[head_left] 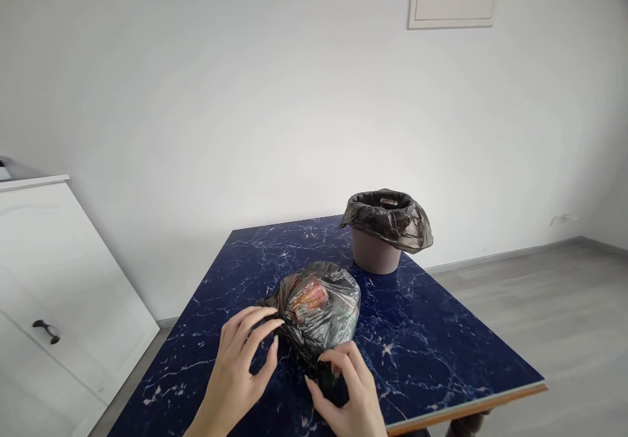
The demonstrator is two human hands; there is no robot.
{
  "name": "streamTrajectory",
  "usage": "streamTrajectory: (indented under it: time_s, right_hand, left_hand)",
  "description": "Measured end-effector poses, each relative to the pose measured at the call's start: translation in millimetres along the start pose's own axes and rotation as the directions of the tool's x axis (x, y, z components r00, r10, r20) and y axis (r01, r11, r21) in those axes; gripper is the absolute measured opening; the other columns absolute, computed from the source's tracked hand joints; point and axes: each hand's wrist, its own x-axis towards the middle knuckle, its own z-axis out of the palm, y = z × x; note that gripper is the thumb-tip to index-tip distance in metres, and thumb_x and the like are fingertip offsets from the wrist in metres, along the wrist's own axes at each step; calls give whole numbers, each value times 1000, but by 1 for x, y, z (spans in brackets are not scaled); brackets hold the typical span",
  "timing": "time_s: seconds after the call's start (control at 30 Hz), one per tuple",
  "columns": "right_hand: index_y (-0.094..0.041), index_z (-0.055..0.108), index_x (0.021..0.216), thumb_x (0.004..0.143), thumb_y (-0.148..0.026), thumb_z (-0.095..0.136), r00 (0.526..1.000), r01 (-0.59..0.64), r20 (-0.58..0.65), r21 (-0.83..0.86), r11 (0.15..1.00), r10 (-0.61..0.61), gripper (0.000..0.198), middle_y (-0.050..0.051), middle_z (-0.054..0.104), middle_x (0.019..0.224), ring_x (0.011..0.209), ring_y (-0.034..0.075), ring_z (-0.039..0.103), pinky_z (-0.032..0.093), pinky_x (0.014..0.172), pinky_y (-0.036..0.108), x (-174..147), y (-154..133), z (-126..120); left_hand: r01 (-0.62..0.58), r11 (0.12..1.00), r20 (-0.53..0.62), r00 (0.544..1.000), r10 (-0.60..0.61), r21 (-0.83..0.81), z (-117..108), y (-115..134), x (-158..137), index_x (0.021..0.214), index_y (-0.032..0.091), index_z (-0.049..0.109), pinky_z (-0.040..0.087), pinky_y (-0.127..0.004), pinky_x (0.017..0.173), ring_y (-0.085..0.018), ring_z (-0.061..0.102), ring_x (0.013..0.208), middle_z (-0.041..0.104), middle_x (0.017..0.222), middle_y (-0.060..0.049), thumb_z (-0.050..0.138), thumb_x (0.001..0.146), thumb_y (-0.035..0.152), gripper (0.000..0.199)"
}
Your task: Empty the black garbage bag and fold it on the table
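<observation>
A translucent black garbage bag (338, 296) lies on the table, bulging with contents. Through the plastic shows a crumpled red and orange item whose kind I cannot make out. At the bag's left gathered side is my left hand (245, 352), its fingers spread and the thumb apart, fingertips at the plastic. My right hand (350, 388) is at the near side, fingers curled around dark, bunched plastic. Part of that plastic is hidden by the fingers.
A mauve trash bin (375, 254) lined with a black bag (400, 224) stands near the far right edge of the blue marbled table (417, 332). A white cabinet (63, 280) is at left, a white wall (220, 97) behind.
</observation>
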Motion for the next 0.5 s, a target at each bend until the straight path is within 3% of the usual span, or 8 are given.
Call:
streamTrajectory:
  time_s: [0.1,0.23,0.3,0.5]
  right_hand:
    - [-25,68,110,93,-29,74,1000,-5,-14,-59,998,5,19,7,59,102,87,21,65,59,76,32,8,-4,0]
    - [-25,68,98,99,-25,68,1000,-5,12,-94,996,6,1,5,55,98,83,19,61,56,74,31,9,-5,1]
    - [-25,67,94,99,-23,68,1000,-16,-2,-58,998,16,5,4,54,96,80,18,60,55,72,30,7,-3,-1]
    - [-23,62,83,96,-19,70,1000,-17,-9,80,997,18,15,3,54,94,81,18,60,54,70,28,2,1,-6]
  left_hand:
    - [-90,994,68,994,86,68,0,-1,5,126,32,69,44,-47,110,-29,57,133,73,128,-3,64,103,21,26]
    - [-131,991,9,991,130,35,4,4,9,111,29,73,46,-43,106,-26,64,125,78,113,-1,64,103,16,18]
    - [-133,991,-22,991,134,20,4,5,12,108,28,74,47,-42,104,-25,66,121,79,111,-1,65,103,15,17]
    - [28,1000,-220,975,-27,2,-4,1,34,105,26,74,49,-41,99,-24,69,107,79,102,-3,68,101,20,9]
